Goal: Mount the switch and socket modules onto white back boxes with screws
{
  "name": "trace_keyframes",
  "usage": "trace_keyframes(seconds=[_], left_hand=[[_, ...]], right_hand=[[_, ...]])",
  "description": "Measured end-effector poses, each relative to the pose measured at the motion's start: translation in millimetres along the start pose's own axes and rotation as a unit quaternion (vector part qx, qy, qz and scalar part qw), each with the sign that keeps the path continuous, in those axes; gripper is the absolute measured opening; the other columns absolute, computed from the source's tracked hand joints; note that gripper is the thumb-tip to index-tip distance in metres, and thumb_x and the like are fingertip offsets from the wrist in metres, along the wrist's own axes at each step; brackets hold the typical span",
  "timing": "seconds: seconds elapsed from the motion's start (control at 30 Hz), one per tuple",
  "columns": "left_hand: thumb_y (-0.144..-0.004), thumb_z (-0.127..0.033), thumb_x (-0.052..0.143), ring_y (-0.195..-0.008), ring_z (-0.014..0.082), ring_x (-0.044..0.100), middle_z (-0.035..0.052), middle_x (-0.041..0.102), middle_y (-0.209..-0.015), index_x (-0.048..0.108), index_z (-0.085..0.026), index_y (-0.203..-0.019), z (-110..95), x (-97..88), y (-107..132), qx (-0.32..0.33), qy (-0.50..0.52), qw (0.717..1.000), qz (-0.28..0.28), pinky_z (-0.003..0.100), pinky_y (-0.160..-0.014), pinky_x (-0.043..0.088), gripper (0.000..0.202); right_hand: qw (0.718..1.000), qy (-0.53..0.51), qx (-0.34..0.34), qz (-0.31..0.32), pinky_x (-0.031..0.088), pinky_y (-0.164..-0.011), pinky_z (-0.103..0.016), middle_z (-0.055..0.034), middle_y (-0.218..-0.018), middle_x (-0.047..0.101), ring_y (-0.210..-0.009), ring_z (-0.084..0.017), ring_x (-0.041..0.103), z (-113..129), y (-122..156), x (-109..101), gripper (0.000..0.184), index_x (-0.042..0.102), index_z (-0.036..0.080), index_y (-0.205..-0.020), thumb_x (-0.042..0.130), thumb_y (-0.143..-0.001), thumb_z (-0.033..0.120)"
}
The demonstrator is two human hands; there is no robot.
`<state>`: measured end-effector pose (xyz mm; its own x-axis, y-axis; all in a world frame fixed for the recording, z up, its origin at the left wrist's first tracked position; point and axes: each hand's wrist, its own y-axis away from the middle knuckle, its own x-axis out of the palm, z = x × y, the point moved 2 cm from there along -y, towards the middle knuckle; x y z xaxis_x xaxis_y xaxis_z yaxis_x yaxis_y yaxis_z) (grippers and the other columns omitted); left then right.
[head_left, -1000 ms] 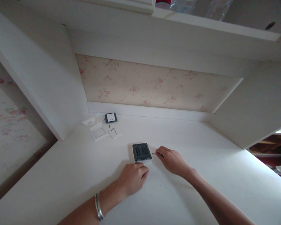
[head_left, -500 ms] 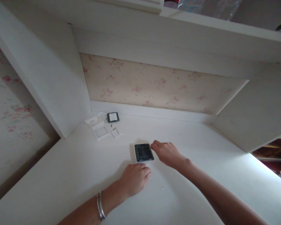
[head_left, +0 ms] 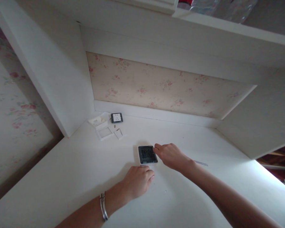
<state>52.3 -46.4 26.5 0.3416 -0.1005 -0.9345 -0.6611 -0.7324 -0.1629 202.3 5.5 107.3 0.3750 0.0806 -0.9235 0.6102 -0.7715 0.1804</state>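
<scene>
Dark square panel (head_left: 146,155), right fingers (head_left: 156,147) at edge, left fingers (head_left: 149,174) nearby

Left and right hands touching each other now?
Apart: the head view shows bare white tabletop between the left hand and the right hand.

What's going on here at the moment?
A person works at a white table. The right hand has its fingertips at the right edge of a dark panel; whether they grip anything is unclear. The left hand lies curled by the near edge. A thin rod lies beyond the right forearm; a socket and white frame lie farther back, left.
</scene>
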Motion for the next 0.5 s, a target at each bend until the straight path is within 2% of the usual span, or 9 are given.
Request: trace_keyframes(seconds=[0.33,0.5], left_hand=[[-0.093,-0.03,0.039,-0.076,0.0179,0.063,0.0019,0.065,-0.082,0.06,-0.021,-0.084,1,1.4,0,0.005,0.01,1.0,0.0,0.026,-0.063,0.044,0.024],[-0.093,-0.029,0.04,-0.078,0.0177,0.063,0.0032,0.066,-0.084,0.061,-0.021,-0.087,1,2.6,0,0.005,0.018,1.0,0.007,0.026,-0.066,0.045,0.024]], right_hand=[[0.999,-0.04,-0.011,0.009,0.042,-0.062,-0.029,-0.0082,-0.095,0.062,-0.075,-0.019,0.064,-2,-7,-5,0.022,0.055,0.018,-0.094,0.039,-0.084,0.005],[0.998,-0.063,0.002,0.013,0.043,-0.063,-0.029,-0.0083,-0.098,0.064,-0.081,-0.021,0.064,-5,-13,-2,0.019,0.057,0.019,-0.094,0.039,-0.09,0.016]])
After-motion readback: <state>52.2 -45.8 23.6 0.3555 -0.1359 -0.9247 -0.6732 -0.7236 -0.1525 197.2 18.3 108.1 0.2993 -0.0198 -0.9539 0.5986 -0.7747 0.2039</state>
